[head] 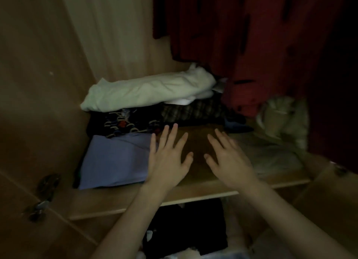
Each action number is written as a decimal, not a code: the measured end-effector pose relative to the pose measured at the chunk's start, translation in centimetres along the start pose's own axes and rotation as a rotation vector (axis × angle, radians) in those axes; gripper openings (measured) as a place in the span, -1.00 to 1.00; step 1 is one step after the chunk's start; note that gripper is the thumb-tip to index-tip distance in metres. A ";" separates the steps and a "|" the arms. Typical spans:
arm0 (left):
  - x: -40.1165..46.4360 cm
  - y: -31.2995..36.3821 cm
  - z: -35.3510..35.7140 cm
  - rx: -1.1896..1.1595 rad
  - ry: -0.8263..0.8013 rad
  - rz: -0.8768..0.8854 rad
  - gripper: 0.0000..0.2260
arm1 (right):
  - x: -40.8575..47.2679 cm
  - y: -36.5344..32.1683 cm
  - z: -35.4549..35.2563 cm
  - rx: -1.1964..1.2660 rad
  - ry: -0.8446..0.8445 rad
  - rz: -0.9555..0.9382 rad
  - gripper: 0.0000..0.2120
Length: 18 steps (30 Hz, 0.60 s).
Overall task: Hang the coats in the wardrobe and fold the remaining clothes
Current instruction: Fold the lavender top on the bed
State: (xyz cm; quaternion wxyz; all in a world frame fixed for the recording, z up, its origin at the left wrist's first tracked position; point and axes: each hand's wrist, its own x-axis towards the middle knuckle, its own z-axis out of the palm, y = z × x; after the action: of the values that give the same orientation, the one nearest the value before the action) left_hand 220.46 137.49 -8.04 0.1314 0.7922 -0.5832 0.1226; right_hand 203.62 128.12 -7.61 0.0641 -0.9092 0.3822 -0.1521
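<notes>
Flat hands on a brown garment, frame centre

Left hand (168,158) and right hand (228,158) lie spread, fingers straight, on the folded brown garment (197,142); shelf (135,202) edge runs left-right.

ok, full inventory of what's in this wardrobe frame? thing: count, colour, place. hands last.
folded brown garment: 1, brown, front middle of the shelf, under both hands
folded lilac garment: 1, lilac-blue, front left of the shelf, beside the brown one
patterned dark garment: 1, black with pale and red print, behind the lilac one
checked garment: 1, dark check, back middle, under the white bundle
white bundle: 1, off-white, on top of the back pile
hanging coats: count unclear, red, above the shelf at right
pale garment: 1, cream, right of the shelf
shelf: 1, light wood
door hinge: 1, metal, lower left
left hand: flat, fingers spread
right hand: flat, fingers spread
</notes>
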 end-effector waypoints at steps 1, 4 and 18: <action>-0.2 1.7 -0.1 -0.020 0.008 0.030 -0.38 | -1.5 1.2 -0.9 -0.009 0.009 0.037 -0.40; -0.9 6.9 -0.8 -0.093 0.013 0.122 -0.39 | -6.2 4.4 -3.4 -0.037 0.032 0.117 -0.39; -10.8 24.4 -3.5 -0.098 0.048 0.368 -0.51 | -24.2 12.5 -10.5 -0.054 0.137 0.265 -0.40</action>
State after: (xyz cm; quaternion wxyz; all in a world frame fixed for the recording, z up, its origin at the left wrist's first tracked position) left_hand 193.82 141.40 -6.90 0.1592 0.6615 -0.7204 0.1349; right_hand 175.72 136.62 -6.09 0.0330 -0.8397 0.5062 -0.1938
